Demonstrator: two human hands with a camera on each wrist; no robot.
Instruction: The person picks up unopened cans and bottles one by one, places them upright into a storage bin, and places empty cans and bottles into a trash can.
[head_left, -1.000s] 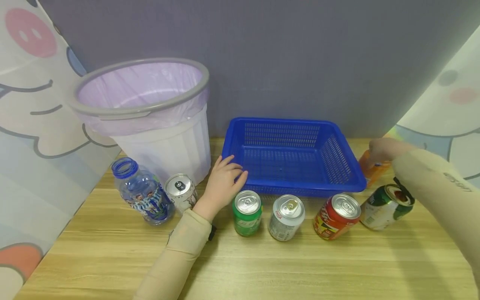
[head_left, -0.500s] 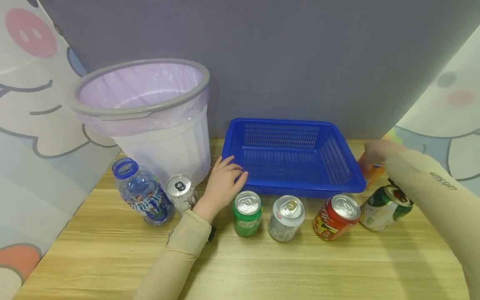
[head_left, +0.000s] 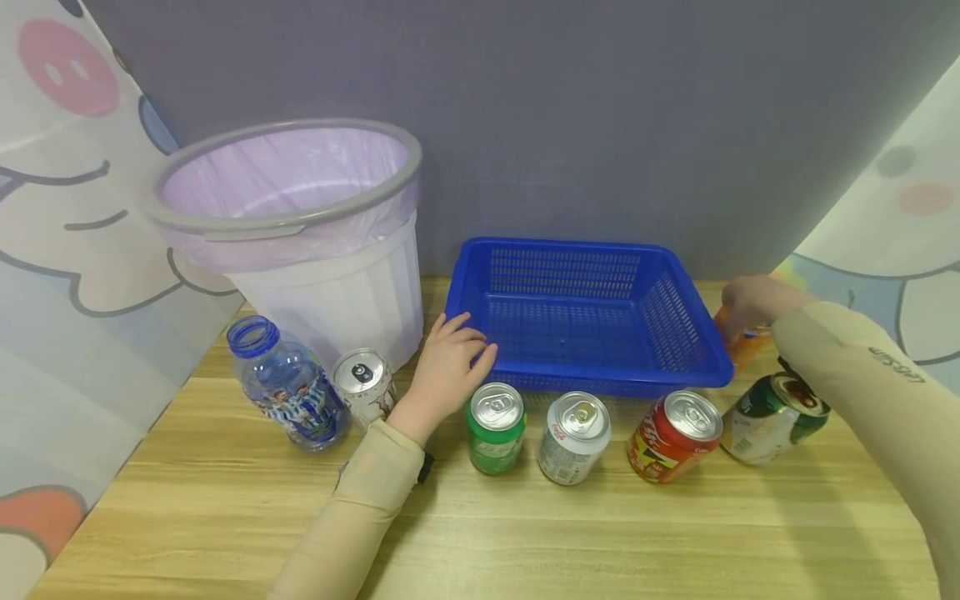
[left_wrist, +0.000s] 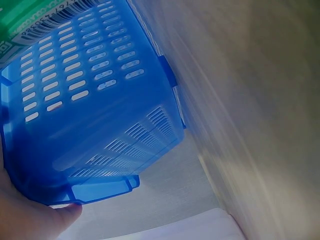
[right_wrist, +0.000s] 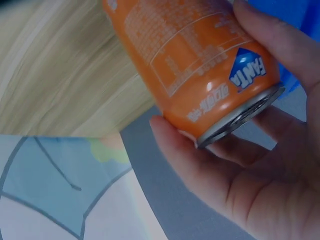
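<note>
On the right of the head view, my right hand (head_left: 752,302) holds an orange soda can (head_left: 748,346) just outside the right wall of a blue plastic basket (head_left: 630,379). In the right wrist view, thumb and fingers curl round the Fanta-marked can (right_wrist: 200,65) near its end. My left hand (head_left: 448,367) rests on the basket's front left corner, its fingers slightly spread over the rim. In the left wrist view, a fingertip (left_wrist: 72,212) touches the blue rim. The green can (head_left: 497,429) stands right beside this hand.
In front of the basket stand a silver can (head_left: 573,437), a red can (head_left: 673,437) and a green-and-white can (head_left: 772,417). A clear bottle (head_left: 288,392) and a white can (head_left: 363,387) stand by the lined bin (head_left: 345,292). A grey panel (head_left: 600,125) rises behind.
My right hand has shifted slightly left, nearer the basket, still holding the orange can. The left hand stays on the basket's corner.
</note>
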